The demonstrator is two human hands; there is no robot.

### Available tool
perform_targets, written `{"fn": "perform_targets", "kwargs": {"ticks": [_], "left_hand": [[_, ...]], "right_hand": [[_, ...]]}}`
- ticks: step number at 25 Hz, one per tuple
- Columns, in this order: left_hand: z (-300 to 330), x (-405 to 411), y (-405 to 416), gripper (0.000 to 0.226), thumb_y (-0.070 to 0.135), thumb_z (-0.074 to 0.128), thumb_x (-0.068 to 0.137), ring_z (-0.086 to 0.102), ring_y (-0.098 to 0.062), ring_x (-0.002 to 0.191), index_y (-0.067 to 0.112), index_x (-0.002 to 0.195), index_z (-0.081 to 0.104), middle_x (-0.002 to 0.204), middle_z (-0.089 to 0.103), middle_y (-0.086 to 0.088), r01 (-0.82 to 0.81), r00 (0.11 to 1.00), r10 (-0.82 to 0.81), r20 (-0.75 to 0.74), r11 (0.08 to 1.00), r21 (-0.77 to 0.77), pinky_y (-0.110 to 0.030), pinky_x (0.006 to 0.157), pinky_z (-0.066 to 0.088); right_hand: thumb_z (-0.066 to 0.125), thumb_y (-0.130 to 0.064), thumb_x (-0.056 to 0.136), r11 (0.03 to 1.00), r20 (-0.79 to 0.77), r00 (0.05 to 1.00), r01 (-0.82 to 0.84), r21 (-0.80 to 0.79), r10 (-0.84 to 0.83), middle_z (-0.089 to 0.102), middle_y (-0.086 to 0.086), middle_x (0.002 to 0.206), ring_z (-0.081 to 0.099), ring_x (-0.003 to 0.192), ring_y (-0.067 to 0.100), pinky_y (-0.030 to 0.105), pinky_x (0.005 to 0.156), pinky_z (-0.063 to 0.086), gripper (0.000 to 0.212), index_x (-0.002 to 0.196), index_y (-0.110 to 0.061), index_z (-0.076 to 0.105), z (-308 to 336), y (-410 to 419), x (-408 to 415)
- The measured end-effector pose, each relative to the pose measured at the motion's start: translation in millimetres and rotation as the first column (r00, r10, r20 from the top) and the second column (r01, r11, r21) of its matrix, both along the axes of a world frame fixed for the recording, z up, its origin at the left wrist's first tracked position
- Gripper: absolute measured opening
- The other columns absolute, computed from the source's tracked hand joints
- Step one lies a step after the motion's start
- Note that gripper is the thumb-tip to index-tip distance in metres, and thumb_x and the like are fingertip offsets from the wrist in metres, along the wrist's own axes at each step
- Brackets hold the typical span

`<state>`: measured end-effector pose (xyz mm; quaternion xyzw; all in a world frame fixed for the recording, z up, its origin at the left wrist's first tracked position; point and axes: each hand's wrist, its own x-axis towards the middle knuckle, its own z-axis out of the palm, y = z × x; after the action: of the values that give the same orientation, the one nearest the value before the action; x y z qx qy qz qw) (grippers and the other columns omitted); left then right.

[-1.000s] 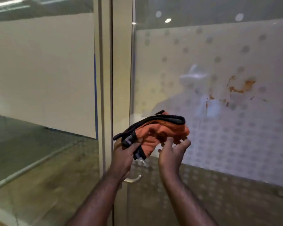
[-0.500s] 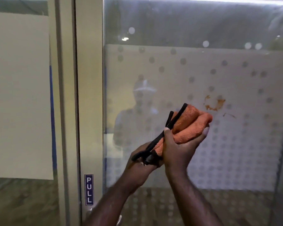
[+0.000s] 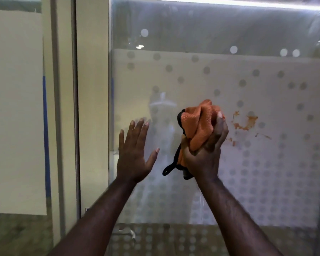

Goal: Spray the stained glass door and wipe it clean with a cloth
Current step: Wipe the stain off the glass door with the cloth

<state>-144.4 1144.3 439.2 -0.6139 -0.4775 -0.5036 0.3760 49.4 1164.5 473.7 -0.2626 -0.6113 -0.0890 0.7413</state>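
The right hand (image 3: pixel 204 152) is raised in front of the frosted glass door (image 3: pixel 266 163), its fingers curled tightly round a bunched orange microfibre cloth (image 3: pixel 199 124) with a black hem. The cloth bulges out above the fist, and a black loop of its edging hangs down below the heel of the hand. Whether the cloth touches the glass cannot be told from this view.

Just to the right of that hand, at the height of the knuckles, an orange-brown stain (image 3: pixel 246 122) sits on the dotted frosting, with smaller specks and a short streak trailing below and to the right of it. The cloth is close beside the stain but not over it.

The left hand (image 3: pixel 135 156) is held up to the left of the cloth, apart from it, palm toward the glass, fingers straight and together, thumb spread out; it holds nothing.

Further left of the left hand stands the pale door frame (image 3: pixel 92 108). Below the forearms, a metal door handle (image 3: pixel 127 232) shows at the lower edge of the frosted band.
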Motion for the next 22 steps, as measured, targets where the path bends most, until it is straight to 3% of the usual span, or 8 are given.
{"fn": "perform_targets", "kwargs": {"ticks": [2,4,7,9,11,13,16,22], "left_hand": [[-0.5,-0.5,11.0,0.073,0.047,0.044,0.098,0.006,-0.019,0.156,0.018,0.158,0.014,0.166,0.019,-0.004,-0.046,0.999,0.047,-0.012,0.999,0.016,-0.053,0.125,0.007],[-1.7,1.4,19.8,0.069,0.047,0.039,0.101,0.007,-0.019,0.156,0.014,0.158,0.018,0.165,0.02,-0.006,-0.057,0.997,0.059,-0.046,0.998,0.035,-0.049,0.125,0.006],[-2.1,3.1,29.3,0.068,0.05,0.034,0.102,0.007,-0.018,0.156,0.01,0.156,0.022,0.164,0.022,-0.007,-0.076,0.995,0.08,-0.065,0.996,0.051,-0.045,0.126,0.005],[-3.1,3.2,34.0,0.069,0.053,0.032,0.102,0.007,-0.018,0.156,0.012,0.157,0.02,0.164,0.021,-0.007,-0.108,0.991,0.112,-0.07,0.992,0.06,-0.045,0.126,0.005],[-4.0,2.6,37.2,0.07,0.055,0.032,0.102,0.008,-0.02,0.156,0.014,0.158,0.018,0.165,0.021,-0.007,-0.125,0.988,0.131,-0.079,0.989,0.074,-0.046,0.126,0.005],[-4.7,1.9,39.7,0.072,0.056,0.033,0.102,0.01,-0.022,0.156,0.015,0.158,0.017,0.165,0.021,-0.008,-0.136,0.987,0.142,-0.076,0.987,0.085,-0.046,0.127,0.005],[-5.4,2.2,41.9,0.074,0.058,0.034,0.101,0.007,-0.022,0.156,0.014,0.158,0.018,0.165,0.019,-0.008,-0.174,0.981,0.181,-0.068,0.98,0.101,-0.046,0.127,0.004],[-7.0,2.6,40.1,0.084,0.06,0.039,0.099,0.004,-0.02,0.157,0.013,0.159,0.003,0.168,0.004,0.0,-0.063,0.998,0.065,-0.017,0.992,0.111,-0.033,0.127,0.006]], "right_hand": [[0.069,-0.03,0.079,0.981,0.073,0.982,0.181,-0.063,-0.177,0.019,0.016,0.152,0.042,0.13,0.033,0.049,0.09,0.052,0.093,0.15,-0.03,0.008,0.9,15.5,0.2],[0.062,-0.041,0.084,0.918,0.085,0.932,0.363,-0.161,-0.353,0.016,0.018,0.153,0.028,0.138,0.037,0.061,0.105,0.035,0.086,0.152,-0.028,0.012,-0.3,25.9,-2.0],[0.058,-0.042,0.088,0.894,0.044,0.907,0.42,-0.159,-0.418,0.006,0.014,0.155,0.023,0.141,0.036,0.059,0.108,0.029,0.085,0.153,-0.021,0.008,-0.8,29.2,-8.6],[0.061,-0.031,0.089,0.905,0.069,0.908,0.417,-0.078,-0.412,0.003,0.016,0.157,0.025,0.142,0.037,0.054,0.109,0.031,0.086,0.153,-0.026,0.004,-4.0,31.3,-12.5],[0.062,-0.028,0.09,0.908,0.084,0.907,0.417,-0.043,-0.413,0.002,0.018,0.158,0.024,0.144,0.036,0.052,0.109,0.035,0.081,0.153,-0.031,0.011,-4.9,35.0,-14.7],[0.06,-0.044,0.09,0.903,0.084,0.904,0.425,-0.064,-0.419,0.002,0.017,0.158,0.022,0.144,0.034,0.051,0.108,0.036,0.076,0.152,-0.026,0.021,-4.0,40.0,-14.8],[0.058,-0.06,0.083,0.9,0.106,0.9,0.431,-0.068,-0.423,0.003,0.014,0.157,0.017,0.145,0.034,0.05,0.111,0.03,0.088,0.151,-0.015,0.025,-5.9,44.6,-12.5],[0.063,-0.044,0.082,0.899,0.124,0.895,0.436,-0.038,-0.429,0.004,0.012,0.158,0.017,0.147,0.032,0.05,0.115,0.028,0.084,0.15,-0.01,0.027,-5.9,42.7,-11.0]]}}
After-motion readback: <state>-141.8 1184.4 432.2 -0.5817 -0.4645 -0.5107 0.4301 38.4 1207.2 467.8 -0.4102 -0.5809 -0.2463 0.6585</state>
